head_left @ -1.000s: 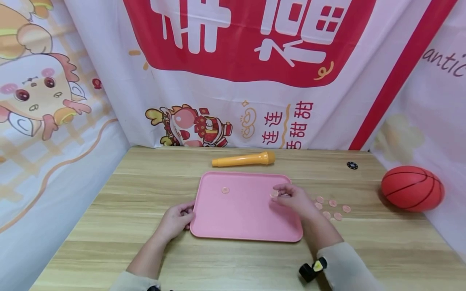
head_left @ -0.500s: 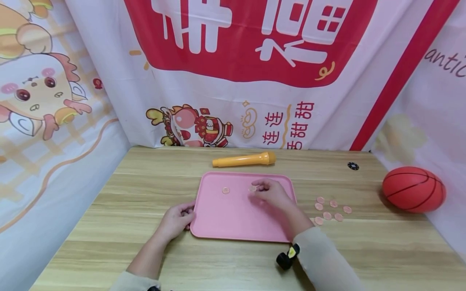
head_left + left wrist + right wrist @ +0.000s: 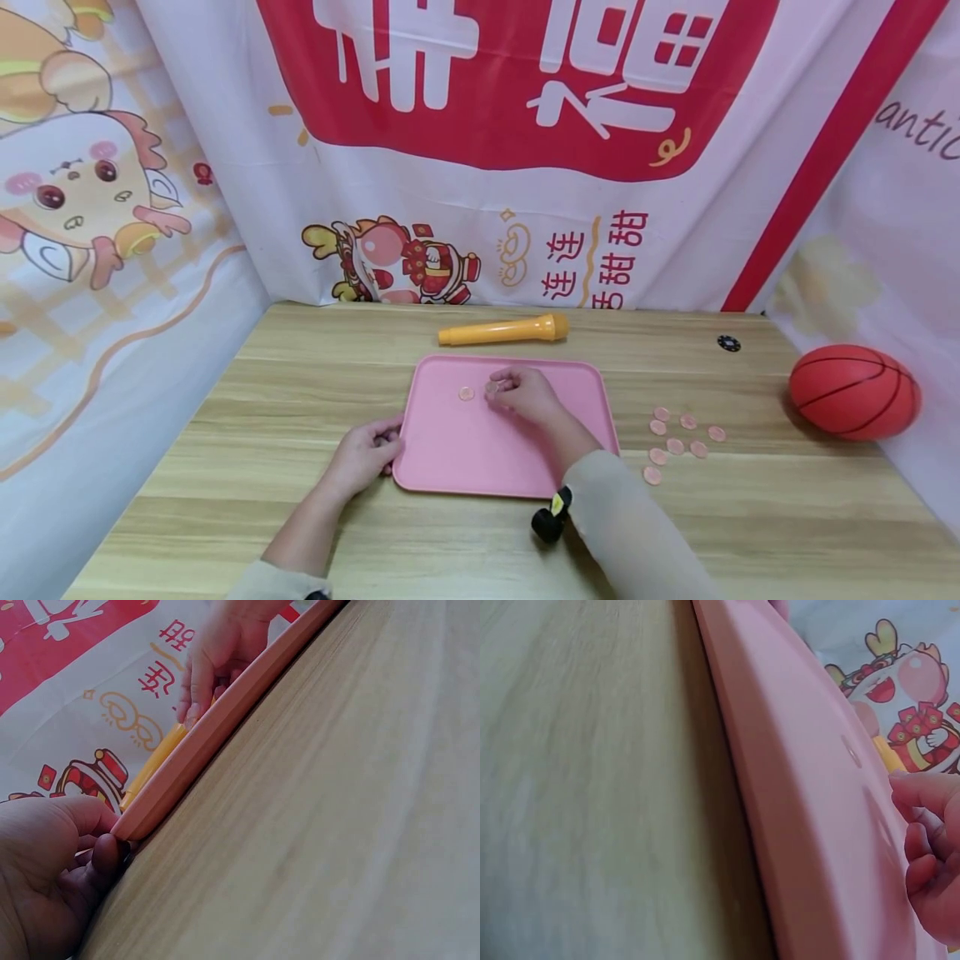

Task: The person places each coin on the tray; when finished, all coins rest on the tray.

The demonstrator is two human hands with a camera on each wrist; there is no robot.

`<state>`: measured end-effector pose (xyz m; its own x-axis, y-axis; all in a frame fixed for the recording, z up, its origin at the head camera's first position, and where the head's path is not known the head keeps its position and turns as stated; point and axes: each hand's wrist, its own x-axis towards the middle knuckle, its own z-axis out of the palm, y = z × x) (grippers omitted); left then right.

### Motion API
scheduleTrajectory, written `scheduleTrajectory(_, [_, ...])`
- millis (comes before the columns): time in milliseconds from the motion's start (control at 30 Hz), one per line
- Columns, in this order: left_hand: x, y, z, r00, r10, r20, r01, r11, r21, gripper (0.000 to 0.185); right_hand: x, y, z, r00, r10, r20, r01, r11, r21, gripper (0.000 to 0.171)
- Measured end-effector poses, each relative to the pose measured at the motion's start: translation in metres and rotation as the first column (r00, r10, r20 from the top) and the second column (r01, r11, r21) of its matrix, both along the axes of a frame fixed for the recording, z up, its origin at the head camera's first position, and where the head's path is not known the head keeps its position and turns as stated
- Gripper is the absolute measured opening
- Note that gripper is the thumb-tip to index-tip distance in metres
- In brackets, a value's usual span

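A pink tray [image 3: 480, 454] lies on the wooden table. My left hand [image 3: 362, 457] holds its left edge; in the left wrist view the thumb is on the rim [image 3: 154, 810] with fingers curled below. Over the tray's upper middle, my right hand [image 3: 531, 398] pinches a small copper-coloured coin [image 3: 492, 387] between thumb and fingertips. Just left of it another such coin [image 3: 467, 393] lies flat on the tray. In the right wrist view that coin [image 3: 851, 751] shows as a thin oval on the tray. Several more coins [image 3: 675, 447] lie loosely grouped right of the tray.
Behind the tray lies a yellow toy microphone [image 3: 504, 330]. A red basketball [image 3: 855, 392] sits at the table's right edge, and a black patterned chip [image 3: 728, 342] lies at the back right. Printed cloth [image 3: 480, 150] hangs behind and along both sides.
My right hand has moved left across the tray with the pinched coin, ending close to the coin lying there. The left hand has stayed at the tray's edge.
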<state>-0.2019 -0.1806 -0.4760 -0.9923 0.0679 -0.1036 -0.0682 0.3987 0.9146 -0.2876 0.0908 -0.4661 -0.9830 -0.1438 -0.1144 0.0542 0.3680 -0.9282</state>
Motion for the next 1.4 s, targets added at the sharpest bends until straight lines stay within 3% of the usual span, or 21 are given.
scheduleTrajectory(367, [0.0, 0.0, -0.001, 1.0, 0.002, 0.003, -0.002, 1.0, -0.011, 0.046, -0.002, -0.007, -0.002, 0.999, -0.01, -0.044, 0.019, 0.977, 0.212, 0.023])
scheduleTrajectory(533, [-0.001, 0.0, -0.001, 1.0, 0.005, 0.003, -0.005, 1.0, 0.0, 0.046, -0.002, -0.007, 0.0, 0.999, -0.01, -0.032, 0.018, 0.965, 0.263, 0.025])
scheduleTrajectory(1033, [-0.001, 0.0, -0.002, 1.0, -0.002, -0.009, 0.002, 1.0, -0.002, 0.046, -0.003, -0.007, 0.001, 0.999, 0.005, -0.042, 0.008, 0.958, 0.287, 0.027])
scheduleTrajectory(1400, [-0.001, 0.0, -0.002, 1.0, 0.006, 0.002, -0.006, 1.0, 0.013, 0.046, 0.011, 0.009, 0.01, 1.0, -0.007, -0.028, 0.011, 0.985, 0.17, 0.036])
